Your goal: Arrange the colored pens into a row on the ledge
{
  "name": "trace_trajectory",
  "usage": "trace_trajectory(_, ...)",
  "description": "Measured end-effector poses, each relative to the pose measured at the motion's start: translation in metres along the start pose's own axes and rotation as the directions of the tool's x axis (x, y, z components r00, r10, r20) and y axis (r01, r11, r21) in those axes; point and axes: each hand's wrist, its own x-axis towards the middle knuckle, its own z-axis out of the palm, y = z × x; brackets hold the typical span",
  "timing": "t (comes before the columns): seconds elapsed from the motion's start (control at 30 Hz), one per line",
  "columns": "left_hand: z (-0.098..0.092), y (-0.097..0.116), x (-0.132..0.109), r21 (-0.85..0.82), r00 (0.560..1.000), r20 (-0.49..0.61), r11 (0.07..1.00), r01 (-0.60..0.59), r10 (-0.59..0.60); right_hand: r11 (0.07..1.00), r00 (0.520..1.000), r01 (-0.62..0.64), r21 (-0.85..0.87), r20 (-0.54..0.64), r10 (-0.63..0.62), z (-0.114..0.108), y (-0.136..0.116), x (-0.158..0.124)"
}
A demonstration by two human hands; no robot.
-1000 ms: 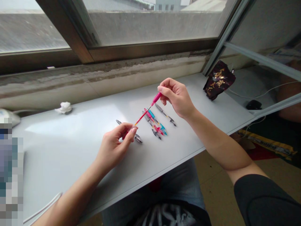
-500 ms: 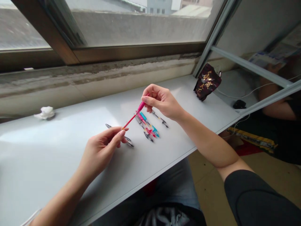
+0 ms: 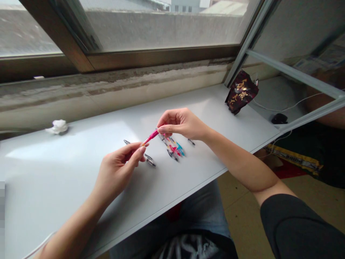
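My left hand (image 3: 118, 165) pinches the lower end of a thin red pen refill (image 3: 144, 143), where a bit of orange shows. My right hand (image 3: 182, 124) holds the upper end of a pink pen barrel (image 3: 153, 135) between thumb and fingertips. The barrel sits around the refill, slanting from upper right to lower left, close to my left fingertips. Beneath my hands, a red pen (image 3: 175, 150), a blue pen (image 3: 180, 149) and a black pen (image 3: 172, 155) lie side by side, partly covered by my right hand. Another black pen (image 3: 150, 160) lies behind my left fingers.
A black pen (image 3: 191, 142) shows beyond my right wrist. On the white desk (image 3: 67, 172) a crumpled tissue (image 3: 58, 127) lies at the back left, and a dark packet (image 3: 242, 92) stands at the right. Past the metal frame (image 3: 293, 72) are a black mouse (image 3: 279, 118) and another person.
My right hand has moved down and left, bringing the pink barrel toward my left fingers. Much less of the red refill is exposed. My left hand stays nearly in place.
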Motion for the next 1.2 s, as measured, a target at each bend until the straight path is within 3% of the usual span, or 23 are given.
trace_trajectory(0.13,0.002,0.000,-0.001,0.016,1.000,-0.011,1.000,-0.010,0.010,0.936,0.997,-0.080,-0.342,-0.011,0.081,-0.001,-0.010,-0.006)
trace_trajectory(0.2,0.003,0.000,-0.001,0.022,1.000,-0.018,1.000,-0.009,0.009,0.910,0.995,-0.074,-0.409,0.036,0.097,-0.003,-0.015,-0.008)
trace_trajectory(0.33,0.001,-0.002,-0.001,0.031,0.999,-0.031,0.999,-0.010,0.011,0.928,0.996,0.021,-0.373,0.083,0.011,-0.009,-0.023,-0.011)
trace_trajectory(0.47,-0.001,-0.004,0.000,0.047,0.999,-0.006,0.998,-0.038,0.038,0.863,0.990,-0.117,-0.492,0.016,0.143,-0.010,-0.023,-0.011)
trace_trajectory(0.53,-0.002,-0.006,0.001,0.067,1.000,-0.013,0.997,-0.023,0.024,0.878,0.994,-0.107,-0.467,-0.018,0.111,-0.009,-0.021,-0.009)
trace_trajectory(0.63,-0.003,-0.008,0.002,0.073,1.000,-0.032,0.997,0.002,0.000,0.931,0.995,0.000,-0.365,0.089,0.035,-0.007,-0.017,-0.008)
trace_trajectory(0.8,-0.002,-0.006,0.002,0.099,0.999,-0.018,0.995,-0.030,0.032,0.861,0.996,-0.049,-0.506,0.042,0.081,-0.009,-0.021,-0.010)
trace_trajectory(0.97,-0.002,-0.006,0.001,0.114,1.000,-0.006,0.993,-0.023,0.024,0.868,0.979,0.044,-0.494,0.193,0.060,-0.016,-0.027,-0.012)
trace_trajectory(1.2,-0.004,-0.010,-0.001,0.174,0.993,-0.067,0.981,-0.083,0.096,0.832,0.970,-0.030,-0.554,0.184,0.158,-0.010,-0.023,-0.008)
